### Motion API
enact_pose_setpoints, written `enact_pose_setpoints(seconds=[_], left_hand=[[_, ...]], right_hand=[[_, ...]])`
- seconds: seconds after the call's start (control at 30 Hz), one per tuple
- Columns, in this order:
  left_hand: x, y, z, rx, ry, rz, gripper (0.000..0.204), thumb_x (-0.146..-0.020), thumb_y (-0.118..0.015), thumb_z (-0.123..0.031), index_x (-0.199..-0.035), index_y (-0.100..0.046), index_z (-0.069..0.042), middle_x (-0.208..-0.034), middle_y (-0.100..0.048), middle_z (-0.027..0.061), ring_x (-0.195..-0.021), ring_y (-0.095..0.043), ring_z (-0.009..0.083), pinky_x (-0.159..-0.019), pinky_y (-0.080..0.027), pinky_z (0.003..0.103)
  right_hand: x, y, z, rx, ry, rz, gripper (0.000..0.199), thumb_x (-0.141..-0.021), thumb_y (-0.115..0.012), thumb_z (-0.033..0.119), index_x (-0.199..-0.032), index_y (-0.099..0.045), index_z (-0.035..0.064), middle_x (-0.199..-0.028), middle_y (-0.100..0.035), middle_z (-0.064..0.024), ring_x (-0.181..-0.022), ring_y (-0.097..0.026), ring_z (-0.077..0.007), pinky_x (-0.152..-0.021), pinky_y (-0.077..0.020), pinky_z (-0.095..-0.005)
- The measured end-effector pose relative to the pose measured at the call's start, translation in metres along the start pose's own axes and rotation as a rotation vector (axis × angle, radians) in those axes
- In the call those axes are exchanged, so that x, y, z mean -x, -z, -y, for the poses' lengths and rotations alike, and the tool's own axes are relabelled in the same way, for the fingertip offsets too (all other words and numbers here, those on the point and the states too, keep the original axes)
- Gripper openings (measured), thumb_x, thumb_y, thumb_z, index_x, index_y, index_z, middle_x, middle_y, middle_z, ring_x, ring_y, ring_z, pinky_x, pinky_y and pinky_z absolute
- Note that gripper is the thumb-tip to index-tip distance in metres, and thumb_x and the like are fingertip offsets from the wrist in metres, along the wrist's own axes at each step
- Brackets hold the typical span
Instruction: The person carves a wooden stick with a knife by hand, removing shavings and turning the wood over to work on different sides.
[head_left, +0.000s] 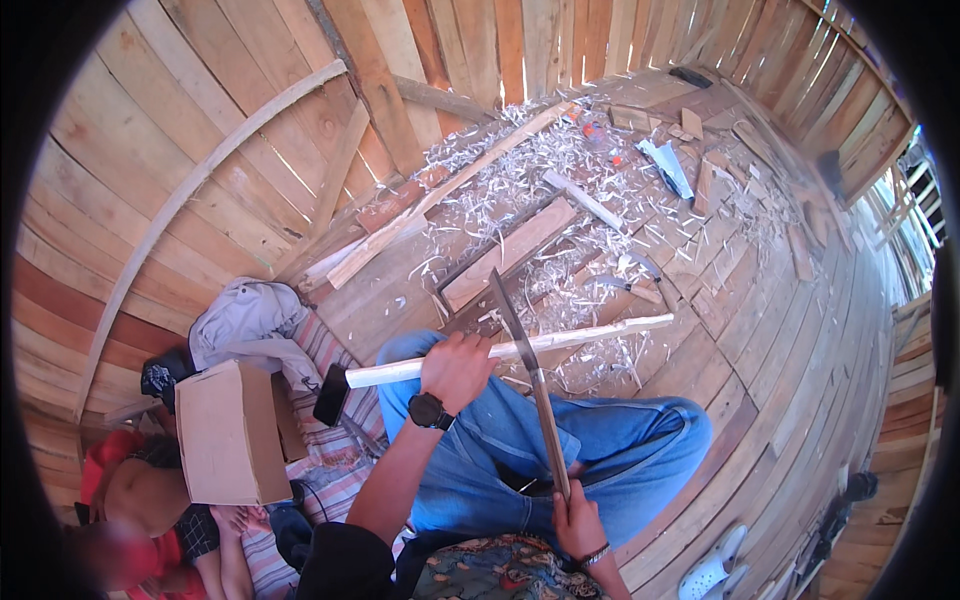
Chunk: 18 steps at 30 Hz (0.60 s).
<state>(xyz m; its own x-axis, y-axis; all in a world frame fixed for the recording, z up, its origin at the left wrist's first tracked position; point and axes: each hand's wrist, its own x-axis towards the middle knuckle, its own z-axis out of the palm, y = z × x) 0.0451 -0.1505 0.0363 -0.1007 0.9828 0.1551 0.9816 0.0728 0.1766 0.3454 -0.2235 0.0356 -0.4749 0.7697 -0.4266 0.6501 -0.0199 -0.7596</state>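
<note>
A pale, whittled wooden stick (590,334) lies across my lap, its left end near a dark phone. My left hand (458,372), with a black watch on the wrist, is closed around the stick left of its middle. A long-handled knife (547,420) slants up from my right hand (580,522), which grips the lower end of its wooden handle. The dark blade crosses the stick just right of my left hand, its tip pointing away from me; whether it touches the wood I cannot tell.
Wood shavings (480,205) litter the plank floor beyond my knees, with boards (515,250) and curved knives (615,284) among them. At left are a cardboard box (232,435), a phone (331,396), a grey cloth (245,325) and a person (150,490) lying down. Pale clogs (712,565) stand lower right.
</note>
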Motion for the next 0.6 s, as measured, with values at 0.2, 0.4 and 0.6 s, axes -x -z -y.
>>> enact_pose_setpoints(seconds=[0.2,0.4,0.6], left_hand=[[0.001,-0.002,0.0,0.013,-0.031,-0.026,0.022,-0.079,-0.069,-0.028,-0.082,-0.063,-0.008,-0.078,-0.061,0.0053,-0.078,-0.059,0.0239,-0.067,-0.05,0.035],[-0.001,-0.002,-0.004,0.012,-0.039,0.011,0.024,-0.078,-0.069,-0.03,-0.085,-0.066,-0.007,-0.08,-0.062,0.0054,-0.081,-0.06,0.0235,-0.068,-0.051,0.035],[0.009,0.011,-0.005,-0.125,0.018,-0.079,0.031,-0.076,-0.071,-0.037,-0.086,-0.064,-0.009,-0.077,-0.058,0.0051,-0.081,-0.059,0.0236,-0.067,-0.049,0.038]], right_hand=[[0.003,0.005,0.012,0.091,0.062,-0.062,0.023,-0.097,-0.048,0.019,-0.11,-0.045,0.0012,-0.078,-0.061,-0.0298,-0.072,-0.057,-0.052,-0.064,-0.0411,-0.0616],[-0.009,0.004,0.014,0.12,0.064,-0.079,0.023,-0.096,-0.048,0.018,-0.111,-0.044,0.0006,-0.076,-0.06,-0.0317,-0.073,-0.056,-0.0533,-0.066,-0.0405,-0.0625],[-0.009,0.005,0.019,0.074,0.075,-0.09,0.024,-0.096,-0.048,0.017,-0.111,-0.044,-0.0008,-0.076,-0.06,-0.0317,-0.072,-0.056,-0.0534,-0.065,-0.0406,-0.0624]])
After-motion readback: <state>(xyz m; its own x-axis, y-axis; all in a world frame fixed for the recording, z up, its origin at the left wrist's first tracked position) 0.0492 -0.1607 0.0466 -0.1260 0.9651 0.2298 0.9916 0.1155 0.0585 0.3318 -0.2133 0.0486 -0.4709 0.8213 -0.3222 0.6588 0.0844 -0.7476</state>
